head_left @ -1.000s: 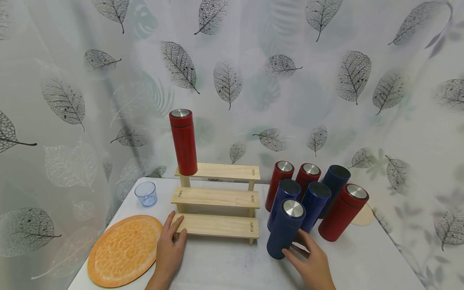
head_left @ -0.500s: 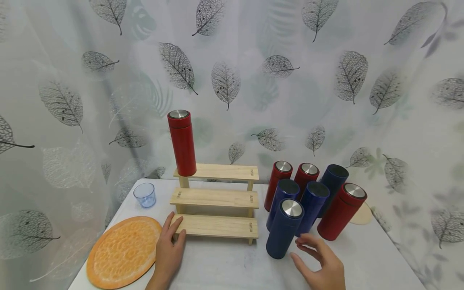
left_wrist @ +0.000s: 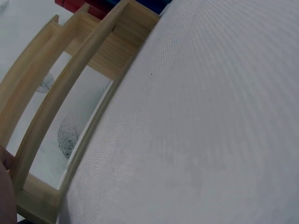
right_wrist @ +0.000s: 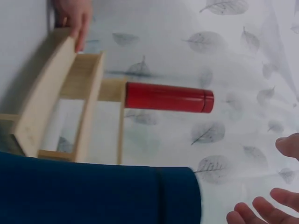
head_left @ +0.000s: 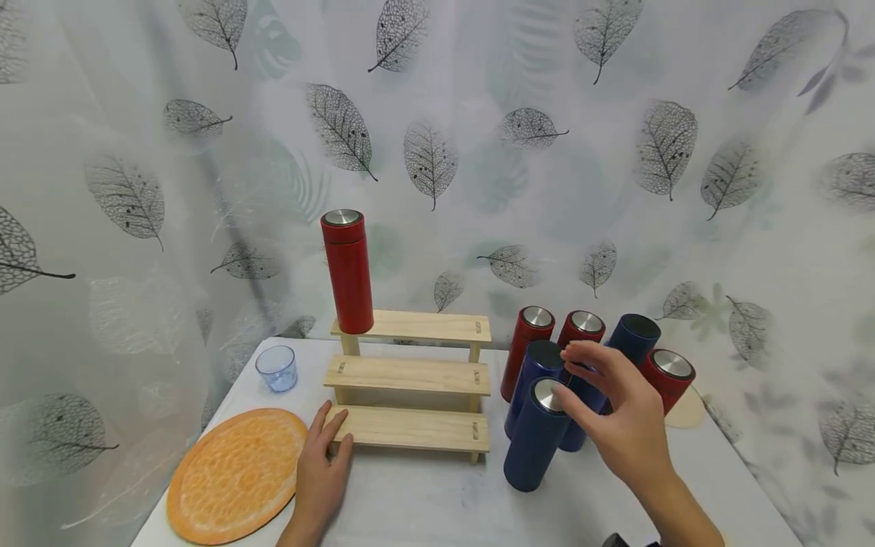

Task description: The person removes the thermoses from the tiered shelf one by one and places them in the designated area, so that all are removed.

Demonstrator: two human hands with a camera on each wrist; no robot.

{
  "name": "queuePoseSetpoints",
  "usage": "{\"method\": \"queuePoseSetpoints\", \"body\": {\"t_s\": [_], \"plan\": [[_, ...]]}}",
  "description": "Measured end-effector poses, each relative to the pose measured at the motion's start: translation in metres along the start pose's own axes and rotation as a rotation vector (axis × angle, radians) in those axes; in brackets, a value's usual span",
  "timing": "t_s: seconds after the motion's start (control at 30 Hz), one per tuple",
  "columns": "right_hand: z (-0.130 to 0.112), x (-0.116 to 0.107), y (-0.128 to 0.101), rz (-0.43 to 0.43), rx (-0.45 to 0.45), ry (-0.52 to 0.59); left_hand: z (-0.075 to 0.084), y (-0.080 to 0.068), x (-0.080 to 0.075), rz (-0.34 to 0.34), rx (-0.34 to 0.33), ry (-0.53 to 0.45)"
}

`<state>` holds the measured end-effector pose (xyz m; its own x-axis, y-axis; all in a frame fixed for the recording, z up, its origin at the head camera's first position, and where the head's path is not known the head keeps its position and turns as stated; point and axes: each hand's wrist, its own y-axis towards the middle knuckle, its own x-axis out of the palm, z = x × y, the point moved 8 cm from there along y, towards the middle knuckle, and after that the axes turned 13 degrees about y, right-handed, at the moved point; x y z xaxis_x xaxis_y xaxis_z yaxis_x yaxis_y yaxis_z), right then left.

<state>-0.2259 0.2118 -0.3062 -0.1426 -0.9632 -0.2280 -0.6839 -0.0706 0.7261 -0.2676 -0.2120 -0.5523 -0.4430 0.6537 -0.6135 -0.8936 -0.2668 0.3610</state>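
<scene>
A dark blue thermos (head_left: 529,450) with a steel-topped lid stands upright on the table, in front of the other bottles. My right hand (head_left: 627,418) hovers at its lid, thumb and fingers spread in a wide curve and holding nothing. In the right wrist view, the fingers (right_wrist: 268,210) are apart from the lid end of the blue thermos (right_wrist: 98,189). My left hand (head_left: 321,475) rests on the left end of the lowest step of a three-step wooden rack (head_left: 417,427), thumb at the front edge. A red thermos (head_left: 349,277) stands at the left of the top step.
Behind the front thermos are more bottles, including a red thermos (head_left: 528,353) and a blue one (head_left: 540,372). Left of the rack are a blue glass cup (head_left: 276,368) and a round orange mat (head_left: 235,475). A leaf-print curtain (head_left: 478,190) hangs behind.
My right hand has let go of the front blue thermos near its base, drawn off to the right, then risen to lid height. My left hand stays on the rack.
</scene>
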Motion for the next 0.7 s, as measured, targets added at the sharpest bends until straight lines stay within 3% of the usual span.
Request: {"method": "queuePoseSetpoints", "body": {"t_s": [0.37,0.7], "plan": [[0.001,0.025,0.085,-0.140,0.077,0.090,-0.002,0.002,0.003,-0.012,-0.016,0.010],[0.009,0.060,0.141,-0.246,0.141,0.122,0.000,0.001,0.002,-0.004,-0.002,0.010]]}}
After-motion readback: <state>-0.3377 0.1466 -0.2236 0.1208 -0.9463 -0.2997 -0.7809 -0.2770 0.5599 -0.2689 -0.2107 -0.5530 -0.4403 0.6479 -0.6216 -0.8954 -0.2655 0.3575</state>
